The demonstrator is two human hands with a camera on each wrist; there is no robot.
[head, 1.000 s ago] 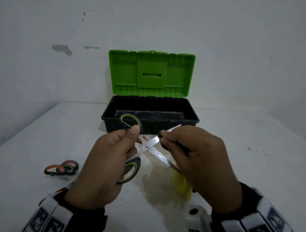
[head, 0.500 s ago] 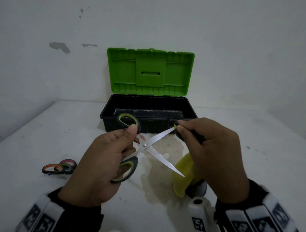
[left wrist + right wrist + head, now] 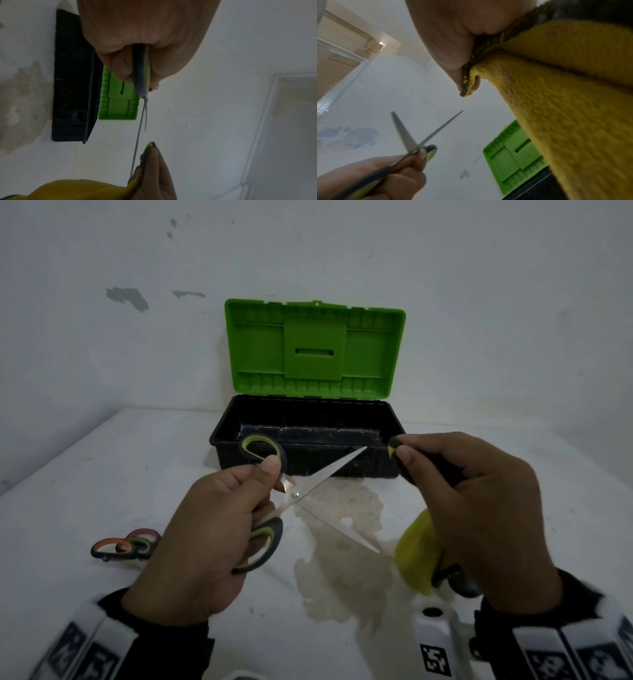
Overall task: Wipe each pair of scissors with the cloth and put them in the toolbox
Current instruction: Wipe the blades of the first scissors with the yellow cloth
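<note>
Green and grey scissors: held up over the counter in front of the toolbox, blades spread wide apart; one blade points up toward the right hand, the other slopes down toward the cloth.
Left hand: its grip is closed round the scissors' handles, thumb pressed against the upper loop, other fingers through the lower loop.
Right hand: its grip pinches a fold of the cloth between thumb and fingers, just beside the tip of the upper blade; the wrist views show a small gap between cloth and blade.
Yellow cloth: yellow on one face, dark on the other; most of it hangs below the right hand.
Toolbox: black tub on the counter against the wall, green lid standing upright and open; nothing clearly visible lying inside.
Other scissors: orange, pink and green handles lying together on the counter, left of the left hand, well apart from the toolbox.
Stain: pale brownish patch on the counter below the held blades.
</note>
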